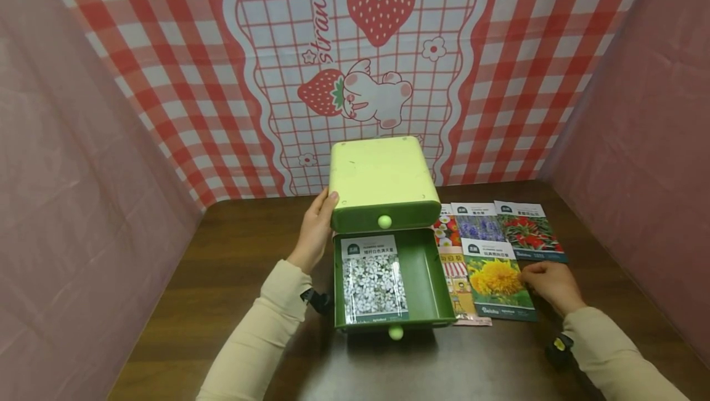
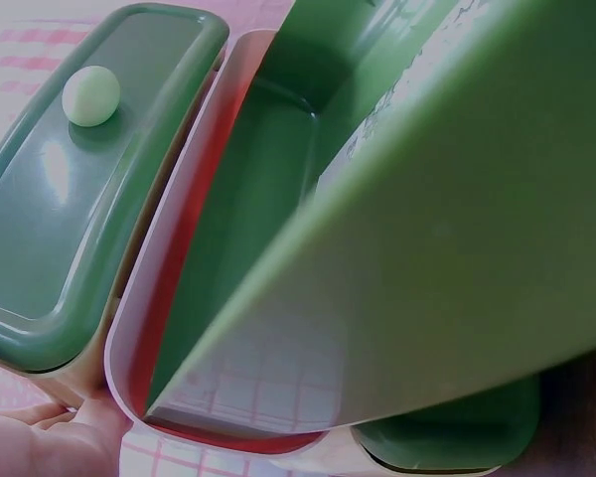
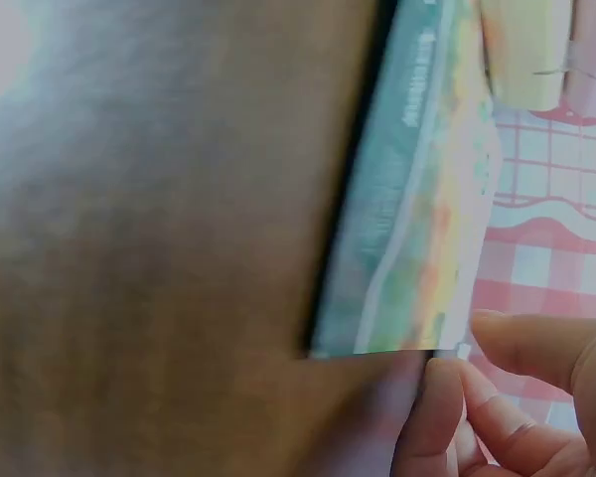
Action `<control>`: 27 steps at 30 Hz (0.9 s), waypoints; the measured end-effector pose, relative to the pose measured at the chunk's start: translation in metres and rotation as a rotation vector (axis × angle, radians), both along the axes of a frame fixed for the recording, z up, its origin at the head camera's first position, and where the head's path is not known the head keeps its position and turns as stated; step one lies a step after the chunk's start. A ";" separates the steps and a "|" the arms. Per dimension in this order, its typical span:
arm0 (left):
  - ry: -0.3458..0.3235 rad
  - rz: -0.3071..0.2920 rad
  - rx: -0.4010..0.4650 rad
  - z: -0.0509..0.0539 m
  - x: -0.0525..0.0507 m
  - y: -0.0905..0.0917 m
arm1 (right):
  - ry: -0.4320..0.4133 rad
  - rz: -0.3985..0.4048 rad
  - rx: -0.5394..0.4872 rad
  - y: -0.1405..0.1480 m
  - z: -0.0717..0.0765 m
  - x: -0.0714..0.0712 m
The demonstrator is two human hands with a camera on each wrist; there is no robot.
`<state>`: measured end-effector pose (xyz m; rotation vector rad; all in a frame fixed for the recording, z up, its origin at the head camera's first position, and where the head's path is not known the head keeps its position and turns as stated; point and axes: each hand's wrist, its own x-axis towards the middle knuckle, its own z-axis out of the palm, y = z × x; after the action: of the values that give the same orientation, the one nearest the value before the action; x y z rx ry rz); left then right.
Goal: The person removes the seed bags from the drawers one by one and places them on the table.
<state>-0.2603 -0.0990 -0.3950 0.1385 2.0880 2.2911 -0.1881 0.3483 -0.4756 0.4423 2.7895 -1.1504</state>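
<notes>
A small drawer unit [image 1: 383, 170] with a pale yellow-green top stands on the table. My left hand [image 1: 317, 228] rests along its left side, the fingers fairly straight against the casing. Below its upper drawer front [image 2: 50, 209], the lower green drawer [image 1: 424, 278] is pulled out. A seed packet with white flowers [image 1: 374, 284] lies in the drawer's left part. To the right, my right hand [image 1: 554, 287] pinches the right edge of a yellow-flower seed packet [image 1: 496, 281] between thumb and fingers; the packet also shows in the right wrist view, blurred.
Right of the drawer lie a purple-flower packet [image 1: 479, 222], a red-flower packet [image 1: 529, 228], a partly covered red-and-white flower packet [image 1: 445, 228] and a packet with a shop drawing [image 1: 457, 290]. A checked strawberry cloth [image 1: 366, 50] hangs behind; pink cloth [image 1: 632, 105] flanks the table.
</notes>
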 end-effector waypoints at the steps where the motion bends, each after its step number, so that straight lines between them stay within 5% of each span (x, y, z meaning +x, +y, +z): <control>1: -0.001 0.001 -0.002 0.000 0.000 0.000 | 0.008 -0.009 -0.011 -0.001 0.001 0.000; 7: 0.002 0.006 -0.009 0.000 0.001 0.000 | 0.113 -0.025 -0.129 -0.012 0.017 -0.004; 13: 0.000 0.010 -0.008 0.001 0.001 0.000 | 0.242 0.046 -0.177 -0.036 0.049 -0.004; 20: 0.004 0.007 -0.007 0.001 0.001 0.000 | 0.328 0.198 -0.134 -0.081 0.084 0.004; 27: 0.005 0.008 -0.001 0.000 0.001 0.001 | 0.329 0.378 -0.140 -0.128 0.098 0.012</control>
<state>-0.2598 -0.0982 -0.3947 0.1361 2.0958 2.2974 -0.1761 0.2201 -0.3772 -0.3036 2.8440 -1.4115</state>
